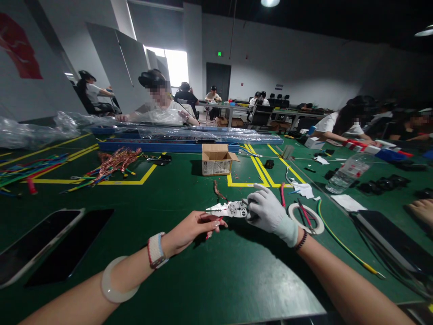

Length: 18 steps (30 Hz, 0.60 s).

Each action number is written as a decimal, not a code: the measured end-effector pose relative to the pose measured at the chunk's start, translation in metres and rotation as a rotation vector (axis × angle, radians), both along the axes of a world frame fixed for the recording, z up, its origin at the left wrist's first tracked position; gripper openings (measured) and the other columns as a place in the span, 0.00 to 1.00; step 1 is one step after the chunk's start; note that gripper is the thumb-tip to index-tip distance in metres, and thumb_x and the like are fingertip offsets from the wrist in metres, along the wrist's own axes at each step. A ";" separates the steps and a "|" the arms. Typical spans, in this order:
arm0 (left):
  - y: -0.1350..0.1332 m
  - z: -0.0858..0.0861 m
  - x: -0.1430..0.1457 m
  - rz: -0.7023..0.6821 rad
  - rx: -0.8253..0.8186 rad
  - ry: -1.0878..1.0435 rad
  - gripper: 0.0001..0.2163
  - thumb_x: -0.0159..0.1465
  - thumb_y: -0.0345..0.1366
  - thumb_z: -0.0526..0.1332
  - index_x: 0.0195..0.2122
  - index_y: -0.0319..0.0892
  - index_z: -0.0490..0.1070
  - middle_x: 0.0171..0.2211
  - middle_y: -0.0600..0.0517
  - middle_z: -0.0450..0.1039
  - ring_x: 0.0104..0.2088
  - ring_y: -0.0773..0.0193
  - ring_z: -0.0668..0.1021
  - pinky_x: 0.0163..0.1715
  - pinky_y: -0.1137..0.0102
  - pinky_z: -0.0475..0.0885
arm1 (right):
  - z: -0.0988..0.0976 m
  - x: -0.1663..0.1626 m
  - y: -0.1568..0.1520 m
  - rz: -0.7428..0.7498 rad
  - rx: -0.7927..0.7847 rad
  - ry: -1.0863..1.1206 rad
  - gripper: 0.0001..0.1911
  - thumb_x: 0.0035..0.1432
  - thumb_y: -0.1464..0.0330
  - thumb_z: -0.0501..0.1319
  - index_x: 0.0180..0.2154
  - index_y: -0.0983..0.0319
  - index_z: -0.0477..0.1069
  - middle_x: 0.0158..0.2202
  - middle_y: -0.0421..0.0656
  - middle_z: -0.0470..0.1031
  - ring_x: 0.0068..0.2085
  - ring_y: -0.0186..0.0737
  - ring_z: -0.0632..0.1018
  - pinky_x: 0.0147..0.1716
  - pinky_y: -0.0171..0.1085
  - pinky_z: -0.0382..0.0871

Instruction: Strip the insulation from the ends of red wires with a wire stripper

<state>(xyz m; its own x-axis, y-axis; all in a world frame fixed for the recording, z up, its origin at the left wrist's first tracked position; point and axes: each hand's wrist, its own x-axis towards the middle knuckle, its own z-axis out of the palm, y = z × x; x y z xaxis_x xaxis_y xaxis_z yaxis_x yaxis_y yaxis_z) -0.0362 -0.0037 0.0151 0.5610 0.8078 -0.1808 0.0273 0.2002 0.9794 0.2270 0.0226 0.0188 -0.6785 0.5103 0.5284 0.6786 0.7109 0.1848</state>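
Note:
My bare left hand point(199, 227) pinches a short red wire point(220, 219) at the middle of the green table. In my gloved right hand point(265, 208) are the handles of a pair of silver wire strippers point(233, 209), whose jaws point left, just over the left fingers. The jaws are close to the wire; whether they grip it cannot be made out. Behind the tool lies a twisted strand of bare copper wire point(219, 190). Right of the glove, a roll of white tape point(317, 221) lies flat with a red piece across it.
A small open cardboard box point(216, 168) stands beyond my hands. Bundled copper wires point(119, 161) and coloured cables point(34, 169) lie left, with two dark phone-like slabs point(72, 243) nearer. At right are a tilted plastic bottle point(350, 172) and a green-yellow wire point(345, 248). Several people sit around.

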 end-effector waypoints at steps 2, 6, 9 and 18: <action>-0.001 0.001 0.000 0.006 0.012 0.010 0.13 0.57 0.39 0.67 0.39 0.35 0.77 0.34 0.48 0.75 0.26 0.71 0.69 0.26 0.74 0.66 | 0.000 0.000 0.000 0.003 0.007 0.012 0.03 0.48 0.69 0.62 0.28 0.60 0.74 0.35 0.44 0.73 0.38 0.40 0.71 0.57 0.51 0.60; -0.002 0.000 0.001 0.015 0.025 0.022 0.14 0.57 0.40 0.66 0.40 0.35 0.76 0.30 0.50 0.74 0.27 0.68 0.73 0.28 0.73 0.68 | 0.003 0.001 0.000 -0.005 0.016 0.033 0.06 0.50 0.70 0.60 0.33 0.60 0.74 0.42 0.46 0.74 0.43 0.43 0.73 0.60 0.56 0.54; -0.001 -0.002 0.002 -0.006 0.037 0.018 0.15 0.58 0.42 0.64 0.40 0.35 0.75 0.27 0.50 0.74 0.30 0.63 0.76 0.31 0.70 0.69 | 0.009 0.002 0.000 -0.037 0.017 0.030 0.12 0.49 0.72 0.59 0.37 0.61 0.74 0.50 0.47 0.72 0.50 0.47 0.71 0.62 0.59 0.49; -0.001 -0.002 0.003 0.024 0.107 0.190 0.17 0.60 0.49 0.61 0.33 0.36 0.73 0.20 0.55 0.69 0.23 0.67 0.72 0.25 0.73 0.64 | 0.009 0.004 0.001 -0.076 -0.054 -0.055 0.19 0.46 0.68 0.60 0.43 0.62 0.73 0.62 0.51 0.59 0.63 0.58 0.57 0.62 0.63 0.41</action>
